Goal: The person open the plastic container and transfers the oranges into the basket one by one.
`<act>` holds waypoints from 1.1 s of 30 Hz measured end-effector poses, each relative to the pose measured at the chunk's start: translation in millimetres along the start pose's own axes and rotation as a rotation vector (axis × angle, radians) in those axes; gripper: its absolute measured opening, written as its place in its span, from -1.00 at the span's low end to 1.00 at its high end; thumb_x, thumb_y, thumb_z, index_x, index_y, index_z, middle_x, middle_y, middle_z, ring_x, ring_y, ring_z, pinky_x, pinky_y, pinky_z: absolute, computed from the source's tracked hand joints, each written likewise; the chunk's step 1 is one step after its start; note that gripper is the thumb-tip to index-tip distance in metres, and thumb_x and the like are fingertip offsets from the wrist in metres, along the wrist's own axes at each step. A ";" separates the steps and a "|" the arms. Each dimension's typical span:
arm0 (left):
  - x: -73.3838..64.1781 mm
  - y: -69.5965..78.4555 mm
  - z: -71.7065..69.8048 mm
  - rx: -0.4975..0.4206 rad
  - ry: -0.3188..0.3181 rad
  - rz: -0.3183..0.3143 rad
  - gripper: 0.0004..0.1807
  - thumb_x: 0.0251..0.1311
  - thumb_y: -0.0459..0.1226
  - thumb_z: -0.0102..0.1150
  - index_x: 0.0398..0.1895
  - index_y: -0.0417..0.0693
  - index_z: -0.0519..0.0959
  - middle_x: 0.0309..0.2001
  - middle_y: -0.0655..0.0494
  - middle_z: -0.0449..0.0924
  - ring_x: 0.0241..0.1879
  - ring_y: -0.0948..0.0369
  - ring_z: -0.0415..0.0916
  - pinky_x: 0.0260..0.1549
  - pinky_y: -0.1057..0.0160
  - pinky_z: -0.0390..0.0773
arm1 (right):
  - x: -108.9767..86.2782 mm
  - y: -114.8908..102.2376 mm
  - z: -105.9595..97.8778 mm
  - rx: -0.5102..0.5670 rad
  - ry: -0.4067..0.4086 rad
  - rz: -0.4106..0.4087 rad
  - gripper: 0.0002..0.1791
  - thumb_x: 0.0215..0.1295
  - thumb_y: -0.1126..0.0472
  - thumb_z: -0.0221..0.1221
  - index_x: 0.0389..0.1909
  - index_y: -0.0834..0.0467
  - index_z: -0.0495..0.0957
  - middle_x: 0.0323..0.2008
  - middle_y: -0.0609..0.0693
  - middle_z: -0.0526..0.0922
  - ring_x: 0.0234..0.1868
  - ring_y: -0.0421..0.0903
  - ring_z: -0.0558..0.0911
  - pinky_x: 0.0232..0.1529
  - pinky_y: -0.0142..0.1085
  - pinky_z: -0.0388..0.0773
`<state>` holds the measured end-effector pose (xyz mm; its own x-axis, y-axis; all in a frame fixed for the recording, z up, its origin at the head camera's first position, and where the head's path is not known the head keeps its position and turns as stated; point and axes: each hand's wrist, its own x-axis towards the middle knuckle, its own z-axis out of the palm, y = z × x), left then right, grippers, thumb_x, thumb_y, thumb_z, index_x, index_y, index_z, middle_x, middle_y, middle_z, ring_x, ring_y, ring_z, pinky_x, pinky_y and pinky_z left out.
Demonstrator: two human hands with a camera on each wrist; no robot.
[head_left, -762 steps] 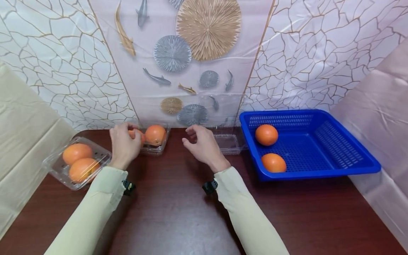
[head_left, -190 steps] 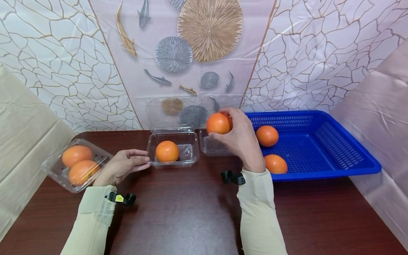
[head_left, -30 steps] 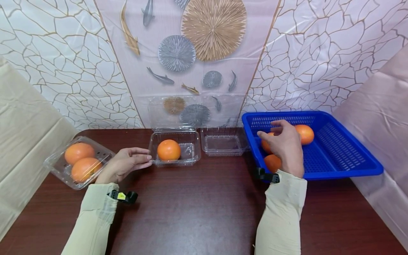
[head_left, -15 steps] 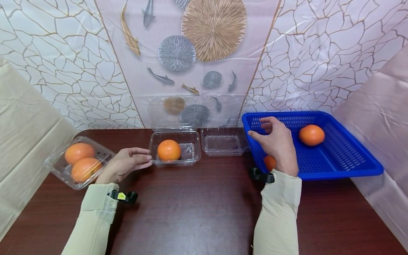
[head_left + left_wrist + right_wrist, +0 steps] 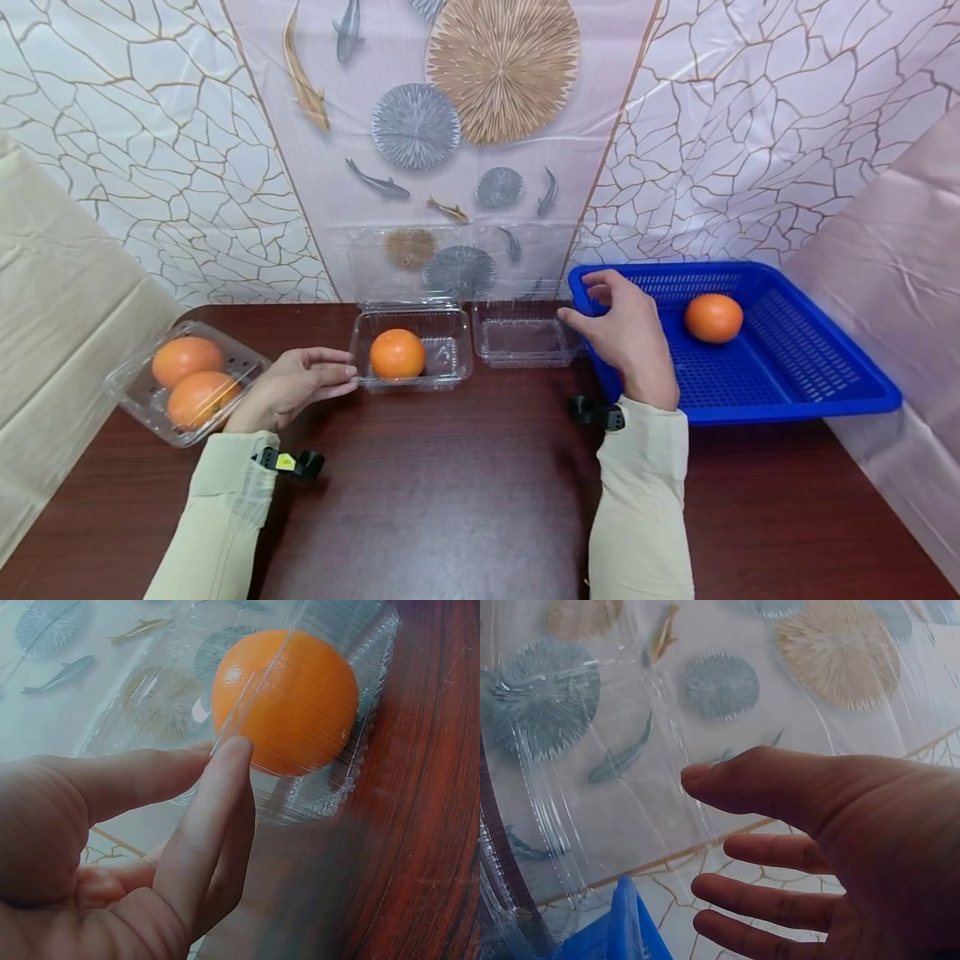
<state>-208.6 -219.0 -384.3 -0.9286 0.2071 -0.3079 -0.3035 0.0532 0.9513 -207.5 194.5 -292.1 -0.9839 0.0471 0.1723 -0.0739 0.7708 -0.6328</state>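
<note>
The orange [image 5: 397, 354] sits in the middle clear box [image 5: 452, 357] and should handle as firm, fairly weighty and smooth enough to roll, best cupped round its sides; the box looks light, thin and easily flexed, safest taken by its rim. Of the 2 hands, the left hand [image 5: 300, 385] pinches that rim, while the right hand [image 5: 632, 333] spans wide, holding nothing, at the basket's left edge. Counted: 1 blue basket [image 5: 795, 410], 3 clear boxes on the table [image 5: 450, 483], 4 plain oranges (2 in the left box [image 5: 240, 365], 1 in the middle, 1 in the basket), plus an orange sliver, probably a 5th, by the right wrist.
</note>
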 end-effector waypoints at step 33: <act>-1.0 0.9 1.2 0.007 -0.006 -0.008 -0.39 0.41 -0.45 0.15 0.42 -0.53 0.19 -0.05 -0.01 0.60 -0.17 0.32 0.70 0.14 0.13 0.71 | 10.7 -24.3 38.9 0.039 -0.016 -0.130 -0.37 0.26 0.01 0.40 0.30 0.14 0.49 0.21 0.19 0.62 0.29 0.15 0.55 0.32 0.09 0.55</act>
<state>-207.7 -217.9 -383.1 -0.9251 0.2123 -0.3150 -0.3090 0.0616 0.9491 -222.6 151.6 -304.2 -0.9681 -0.0624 0.2427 -0.2072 0.7441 -0.6352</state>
